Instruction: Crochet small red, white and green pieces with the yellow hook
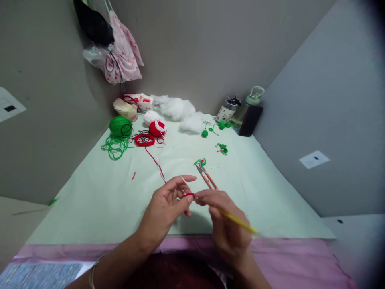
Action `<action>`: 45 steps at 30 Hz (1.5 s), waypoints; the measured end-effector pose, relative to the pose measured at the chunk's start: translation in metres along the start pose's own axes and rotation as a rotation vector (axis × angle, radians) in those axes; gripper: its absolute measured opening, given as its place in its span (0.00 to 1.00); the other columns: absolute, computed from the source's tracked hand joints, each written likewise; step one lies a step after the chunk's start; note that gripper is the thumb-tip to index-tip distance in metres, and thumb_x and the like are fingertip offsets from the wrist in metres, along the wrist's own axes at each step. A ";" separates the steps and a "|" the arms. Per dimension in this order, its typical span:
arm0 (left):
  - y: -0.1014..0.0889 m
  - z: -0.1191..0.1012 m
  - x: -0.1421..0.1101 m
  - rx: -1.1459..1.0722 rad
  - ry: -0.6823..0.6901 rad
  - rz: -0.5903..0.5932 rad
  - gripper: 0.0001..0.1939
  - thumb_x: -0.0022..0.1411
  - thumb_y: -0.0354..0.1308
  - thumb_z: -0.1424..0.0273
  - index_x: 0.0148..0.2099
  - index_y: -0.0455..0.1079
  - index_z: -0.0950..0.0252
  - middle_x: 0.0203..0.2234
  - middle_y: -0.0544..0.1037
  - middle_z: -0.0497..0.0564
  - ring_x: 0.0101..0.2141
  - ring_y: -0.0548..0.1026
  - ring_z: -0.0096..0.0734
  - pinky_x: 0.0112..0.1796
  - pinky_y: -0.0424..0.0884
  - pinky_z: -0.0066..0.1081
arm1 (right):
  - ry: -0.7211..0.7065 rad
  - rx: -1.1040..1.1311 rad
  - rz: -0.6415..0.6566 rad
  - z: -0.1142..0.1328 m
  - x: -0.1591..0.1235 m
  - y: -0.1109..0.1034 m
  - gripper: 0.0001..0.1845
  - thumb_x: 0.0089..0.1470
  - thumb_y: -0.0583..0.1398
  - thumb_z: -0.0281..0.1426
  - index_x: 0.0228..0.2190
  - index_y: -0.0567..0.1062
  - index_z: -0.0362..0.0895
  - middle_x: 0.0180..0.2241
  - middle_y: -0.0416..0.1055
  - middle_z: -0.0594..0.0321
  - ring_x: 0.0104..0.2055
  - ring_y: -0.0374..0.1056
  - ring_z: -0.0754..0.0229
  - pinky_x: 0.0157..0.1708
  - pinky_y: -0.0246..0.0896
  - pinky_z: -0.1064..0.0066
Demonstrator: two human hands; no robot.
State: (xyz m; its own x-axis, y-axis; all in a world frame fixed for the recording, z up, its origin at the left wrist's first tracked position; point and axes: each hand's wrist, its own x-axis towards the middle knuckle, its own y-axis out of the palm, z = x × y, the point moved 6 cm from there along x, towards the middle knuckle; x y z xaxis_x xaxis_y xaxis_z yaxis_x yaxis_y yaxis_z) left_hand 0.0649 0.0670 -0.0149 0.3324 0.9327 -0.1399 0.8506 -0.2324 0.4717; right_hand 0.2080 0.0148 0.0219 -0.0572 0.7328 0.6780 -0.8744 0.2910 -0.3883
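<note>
My left hand (165,210) pinches a small red crochet piece (189,194) between thumb and fingers, with white yarn (184,180) looped over the raised index finger. A yellow-handled crochet hook (237,220) is gripped in my right hand (227,218), its tip meeting the red piece. Red yarn (155,160) and a white strand trail back from my left hand to the red yarn ball (158,129) and the white yarn ball (151,117). Just beyond my hands lie orange-handled thread snips (207,176), touching a small green and red crochet piece (203,162).
At the back left sit a green yarn ball (120,127) and a red yarn coil (144,140). White stuffing (177,109) lies along the wall. Small green pieces (222,149), a dark phone (250,121), a pen cup (227,111) and a bottle (252,98) stand or lie at right.
</note>
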 end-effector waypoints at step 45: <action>0.013 0.003 0.000 -0.289 -0.218 0.162 0.27 0.64 0.69 0.72 0.64 0.74 0.66 0.32 0.78 0.47 0.25 0.75 0.22 0.30 0.74 0.25 | 0.499 0.712 -0.227 -0.041 0.000 0.009 0.09 0.65 0.67 0.39 0.36 0.86 0.49 0.31 0.74 0.64 0.30 0.71 0.64 0.33 0.67 0.71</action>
State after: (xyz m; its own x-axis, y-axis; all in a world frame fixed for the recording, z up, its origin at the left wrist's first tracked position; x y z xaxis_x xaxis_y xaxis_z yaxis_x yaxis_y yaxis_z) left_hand 0.0769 0.0629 -0.0117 0.5583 0.8025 -0.2105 0.6406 -0.2557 0.7241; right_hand 0.2198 0.0425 -0.0077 0.2240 0.9344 0.2771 -0.9402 0.1324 0.3137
